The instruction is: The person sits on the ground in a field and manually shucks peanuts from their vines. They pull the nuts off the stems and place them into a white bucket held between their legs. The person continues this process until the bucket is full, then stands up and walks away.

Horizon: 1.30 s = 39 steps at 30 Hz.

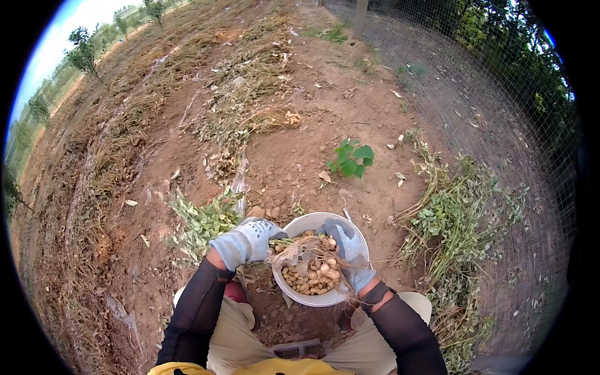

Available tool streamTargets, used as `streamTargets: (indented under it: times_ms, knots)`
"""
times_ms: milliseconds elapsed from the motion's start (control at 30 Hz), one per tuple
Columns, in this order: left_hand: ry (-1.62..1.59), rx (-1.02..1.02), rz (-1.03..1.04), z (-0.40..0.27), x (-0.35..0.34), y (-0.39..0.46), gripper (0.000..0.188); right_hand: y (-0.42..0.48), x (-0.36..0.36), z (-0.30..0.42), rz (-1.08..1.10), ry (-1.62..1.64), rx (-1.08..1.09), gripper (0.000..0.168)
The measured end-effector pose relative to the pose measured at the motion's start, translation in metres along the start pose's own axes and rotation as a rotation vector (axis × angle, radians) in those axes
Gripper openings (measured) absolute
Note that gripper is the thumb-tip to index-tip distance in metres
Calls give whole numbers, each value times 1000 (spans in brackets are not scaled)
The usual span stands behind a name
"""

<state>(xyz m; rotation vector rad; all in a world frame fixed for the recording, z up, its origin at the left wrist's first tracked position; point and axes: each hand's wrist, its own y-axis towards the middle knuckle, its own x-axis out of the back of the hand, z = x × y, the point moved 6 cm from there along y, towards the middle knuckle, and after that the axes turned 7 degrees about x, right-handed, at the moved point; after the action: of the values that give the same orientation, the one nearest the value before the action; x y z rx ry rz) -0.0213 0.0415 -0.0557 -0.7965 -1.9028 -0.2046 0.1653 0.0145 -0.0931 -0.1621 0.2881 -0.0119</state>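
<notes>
A white plastic bucket (293, 294) stands on the soil between my knees, with many loose peanuts (307, 282) in it. My left hand (251, 239), in a grey-and-white work glove, is closed around the stems of an uprooted peanut plant at the bucket's left rim. The plant's leafy top (206, 225) spreads to the left, and its roots and pods (328, 265) hang over the bucket. A torn piece of plastic film (293, 253) clings among the roots. Gloved too, my right hand (348, 243) is inside the right rim against the pod cluster; its fingertips are partly hidden.
A heap of peanut plants (445, 225) lies on the right beside a wire mesh fence (506, 70). Rows of pulled plants (253, 84) run ahead and left. A green seedling (351, 159) grows beyond the bucket. Plastic film strips (240, 178) lie on the soil.
</notes>
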Motion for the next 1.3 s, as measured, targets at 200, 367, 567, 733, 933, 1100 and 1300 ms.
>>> streamTargets:
  times_ms: [200,367,567,733,933,1100,1300]
  knots:
    - [77,130,65,-2,5,-4,45,8,3,-7,-48,-51,83,27]
    - [80,157,58,1,7,-10,44,8,0,-4,-49,-155,186,21]
    - [130,123,49,-4,11,-21,48,22,33,-10,-206,-244,-19,22]
    - [134,67,70,8,9,-31,48,11,17,-2,-129,-147,-81,32]
    - [85,-51,4,23,2,-38,50,2,11,19,-10,-101,-50,31]
    - [72,-41,41,24,4,-38,50,-1,12,12,50,-134,-20,37]
    - [27,-6,67,26,2,-37,39,-2,8,17,146,-230,-7,33]
